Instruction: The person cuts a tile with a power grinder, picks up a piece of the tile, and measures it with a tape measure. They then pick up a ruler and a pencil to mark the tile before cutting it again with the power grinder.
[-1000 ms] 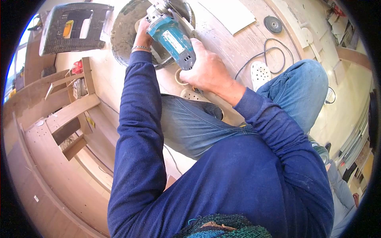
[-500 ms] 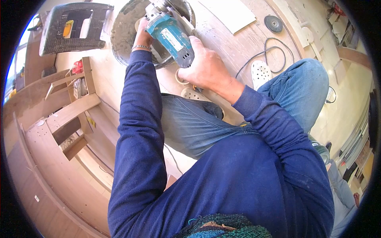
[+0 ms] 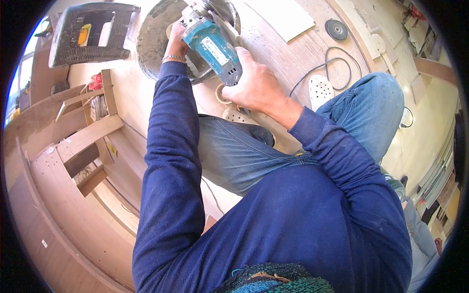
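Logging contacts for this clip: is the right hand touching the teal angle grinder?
Touching: in the head view, the right hand is wrapped around the rear end of the teal angle grinder.

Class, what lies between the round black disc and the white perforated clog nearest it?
A thin, dark, looped cord lies there, as the head view shows.

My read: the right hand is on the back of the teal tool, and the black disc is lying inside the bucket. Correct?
Not quite: the disc lies outside the bucket, on the wood surface near the looped cable, as the head view shows. The right hand is on the back of the teal tool.
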Action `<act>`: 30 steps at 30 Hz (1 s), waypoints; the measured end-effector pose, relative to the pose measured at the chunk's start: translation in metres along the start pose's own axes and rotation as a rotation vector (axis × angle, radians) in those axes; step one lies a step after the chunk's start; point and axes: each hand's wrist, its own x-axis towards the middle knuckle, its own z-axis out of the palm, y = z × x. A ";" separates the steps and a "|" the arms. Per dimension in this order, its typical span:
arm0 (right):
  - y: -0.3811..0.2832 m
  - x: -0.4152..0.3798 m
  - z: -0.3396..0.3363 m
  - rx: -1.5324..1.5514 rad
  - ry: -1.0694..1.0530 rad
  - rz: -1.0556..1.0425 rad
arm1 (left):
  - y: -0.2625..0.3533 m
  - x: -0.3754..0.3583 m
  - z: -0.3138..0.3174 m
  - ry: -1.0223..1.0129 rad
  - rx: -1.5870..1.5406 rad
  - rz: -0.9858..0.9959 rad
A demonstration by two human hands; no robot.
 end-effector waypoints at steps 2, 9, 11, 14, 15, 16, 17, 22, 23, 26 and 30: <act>0.000 -0.001 0.000 0.002 -0.011 -0.001 | -0.001 0.000 -0.002 -0.046 -0.044 0.029; -0.001 -0.005 -0.002 -0.001 -0.007 0.007 | -0.006 0.001 -0.008 -0.115 0.035 0.113; 0.001 -0.006 -0.002 0.006 -0.010 -0.015 | -0.003 -0.003 -0.005 -0.116 0.027 0.121; 0.003 -0.006 -0.001 -0.011 0.001 -0.027 | -0.003 -0.004 -0.003 -0.150 0.059 0.158; 0.003 -0.007 -0.001 -0.011 0.001 -0.027 | -0.004 -0.004 -0.004 -0.144 0.050 0.158; 0.002 -0.007 -0.001 -0.009 0.002 -0.027 | -0.005 -0.003 -0.005 -0.137 0.040 0.157; 0.001 -0.007 -0.002 -0.008 0.003 -0.028 | -0.006 -0.002 -0.006 -0.137 0.041 0.156; -0.001 -0.006 -0.004 0.008 -0.017 -0.010 | -0.005 -0.003 -0.004 -0.070 0.031 0.090; -0.002 -0.006 -0.004 0.007 -0.023 -0.005 | -0.004 -0.002 -0.004 -0.070 0.031 0.091; 0.000 -0.006 -0.003 0.003 -0.014 -0.007 | -0.009 0.004 -0.011 -0.125 0.012 0.074; -0.001 -0.009 -0.004 0.008 -0.018 -0.006 | -0.006 -0.004 -0.004 -0.101 0.030 0.133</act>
